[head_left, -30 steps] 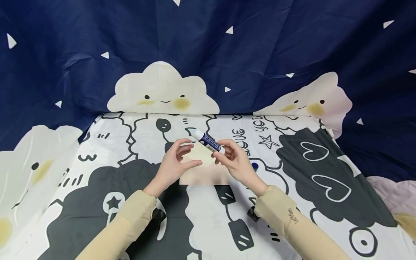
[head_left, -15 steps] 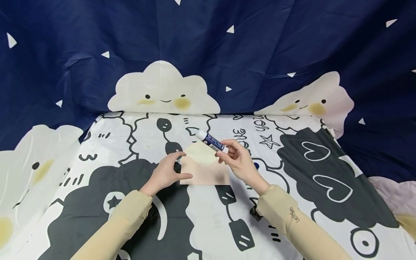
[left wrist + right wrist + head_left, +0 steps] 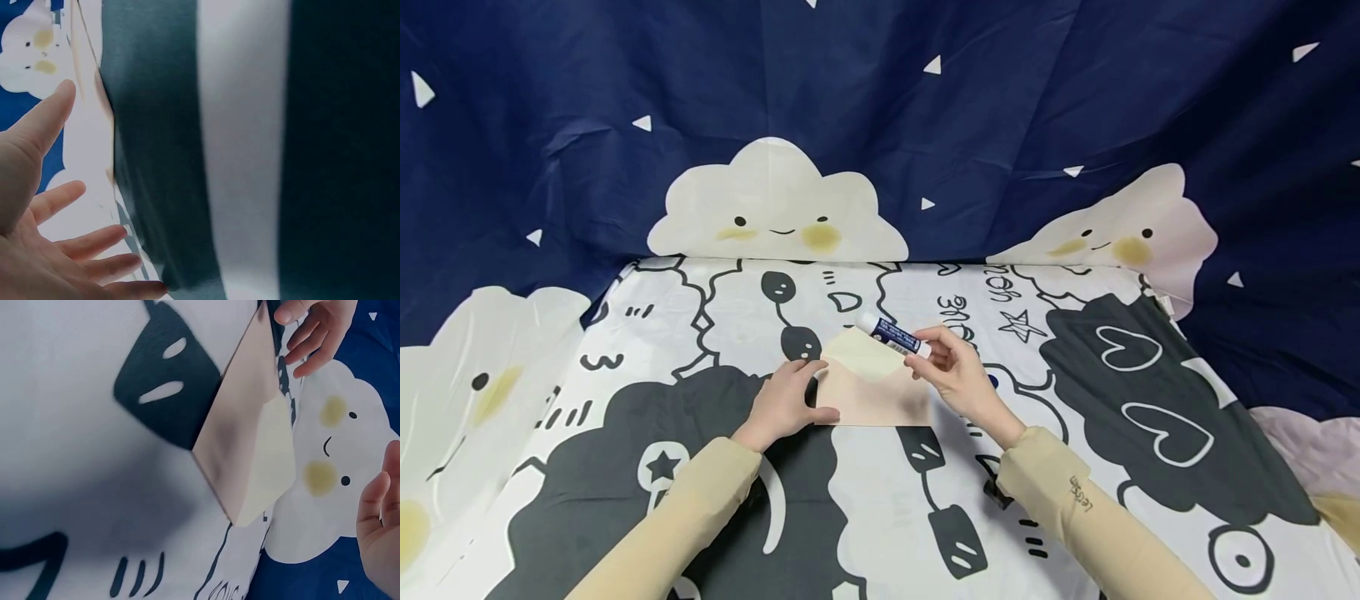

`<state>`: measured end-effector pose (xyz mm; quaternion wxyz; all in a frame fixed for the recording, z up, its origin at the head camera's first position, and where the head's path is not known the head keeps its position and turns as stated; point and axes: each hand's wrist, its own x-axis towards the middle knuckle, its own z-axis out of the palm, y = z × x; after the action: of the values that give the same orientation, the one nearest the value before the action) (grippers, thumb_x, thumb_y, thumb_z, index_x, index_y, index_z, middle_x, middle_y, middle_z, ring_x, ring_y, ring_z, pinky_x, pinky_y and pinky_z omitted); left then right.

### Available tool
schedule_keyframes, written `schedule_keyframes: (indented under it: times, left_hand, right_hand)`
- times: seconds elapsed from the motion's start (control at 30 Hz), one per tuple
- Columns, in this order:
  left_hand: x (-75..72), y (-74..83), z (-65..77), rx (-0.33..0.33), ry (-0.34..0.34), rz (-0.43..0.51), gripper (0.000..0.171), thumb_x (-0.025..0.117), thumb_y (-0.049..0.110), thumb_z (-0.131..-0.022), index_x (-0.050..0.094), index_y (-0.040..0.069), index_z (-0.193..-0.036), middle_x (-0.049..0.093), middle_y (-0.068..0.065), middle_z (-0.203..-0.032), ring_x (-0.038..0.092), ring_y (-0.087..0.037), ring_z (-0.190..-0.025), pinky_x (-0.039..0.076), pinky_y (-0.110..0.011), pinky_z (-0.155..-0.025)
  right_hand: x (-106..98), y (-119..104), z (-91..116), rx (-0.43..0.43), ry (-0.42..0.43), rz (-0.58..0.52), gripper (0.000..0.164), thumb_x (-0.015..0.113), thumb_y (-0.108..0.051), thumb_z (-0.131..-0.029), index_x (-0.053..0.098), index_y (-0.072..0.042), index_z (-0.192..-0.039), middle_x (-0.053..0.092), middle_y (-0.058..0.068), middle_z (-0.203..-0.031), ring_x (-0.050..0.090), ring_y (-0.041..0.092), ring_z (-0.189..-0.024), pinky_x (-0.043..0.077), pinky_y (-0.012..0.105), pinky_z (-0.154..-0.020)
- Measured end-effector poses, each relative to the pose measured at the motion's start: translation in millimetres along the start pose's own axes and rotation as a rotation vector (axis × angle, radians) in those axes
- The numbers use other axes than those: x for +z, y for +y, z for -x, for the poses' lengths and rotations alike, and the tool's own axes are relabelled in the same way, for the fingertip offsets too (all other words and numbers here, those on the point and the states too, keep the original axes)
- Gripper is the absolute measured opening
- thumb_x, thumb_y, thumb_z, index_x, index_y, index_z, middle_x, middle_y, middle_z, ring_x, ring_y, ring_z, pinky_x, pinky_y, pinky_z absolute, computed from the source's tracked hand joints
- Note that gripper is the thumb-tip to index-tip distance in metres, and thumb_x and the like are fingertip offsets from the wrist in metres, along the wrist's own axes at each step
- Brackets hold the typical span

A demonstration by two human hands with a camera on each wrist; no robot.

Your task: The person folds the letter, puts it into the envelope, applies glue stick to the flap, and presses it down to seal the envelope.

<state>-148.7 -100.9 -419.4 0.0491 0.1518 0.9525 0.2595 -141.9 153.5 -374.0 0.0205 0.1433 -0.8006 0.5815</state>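
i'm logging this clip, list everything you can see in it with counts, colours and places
tube: one, navy and white, held by the right hand, seen over the envelope; label too small to read
envelope: one, peach and cream, flat on the cloth
cloth: one, white and dark grey with line drawings, under the envelope
backdrop: one, navy, behind and beside the cloth
clouds: at least three, whitish with yellow spots, printed on the backdrop
triangles: several, white, across the backdrop
sleeves: two, beige, one per arm
left hand: one, bare, at the envelope's left edge; contact unclear
right hand: one, bare, near the envelope's right side
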Motion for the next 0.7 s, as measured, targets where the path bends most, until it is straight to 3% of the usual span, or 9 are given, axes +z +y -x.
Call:
schedule_keyframes:
  times: [0.1,0.3,0.7]
  left_hand:
    - [1.2,-1.0,-0.4,-0.015,-0.001,-0.026,0.075,0.078,0.042,-0.075,0.050,0.010,-0.136,0.048,-0.025,-0.137,0.045,-0.043,-0.128,0.039,-0.061,-0.100]
    - [5.4,-1.2,-1.0,-0.041,-0.005,-0.083,0.077,0.079,0.043,-0.072,0.050,0.013,-0.137,0.045,-0.025,-0.140,0.041,-0.044,-0.132,0.036,-0.061,-0.103]
    - [9.3,-0.6,2.2,-0.041,0.007,-0.104,0.074,0.079,0.043,-0.073,0.051,0.014,-0.135,0.042,-0.025,-0.141,0.038,-0.044,-0.133,0.035,-0.061,-0.104]
  right_hand:
    - [-1.3,3.6,0.2,0.002,-0.003,0.030,0.030,0.066,-0.003,-0.087,0.055,0.003,-0.114,0.066,-0.010,-0.072,0.060,0.003,-0.061,0.046,0.020,-0.057]
    - [-4.1,9.7,-0.8,0.003,-0.011,0.102,0.031,0.067,-0.004,-0.086,0.056,0.001,-0.115,0.065,0.021,-0.076,0.058,0.003,-0.061,0.047,0.018,-0.058]
    - [-5.5,16.6,-4.3,-0.004,-0.084,0.298,0.028,0.071,-0.015,-0.084,0.063,-0.005,-0.109,0.065,0.011,-0.076,0.056,0.009,-0.066,0.049,0.023,-0.063]
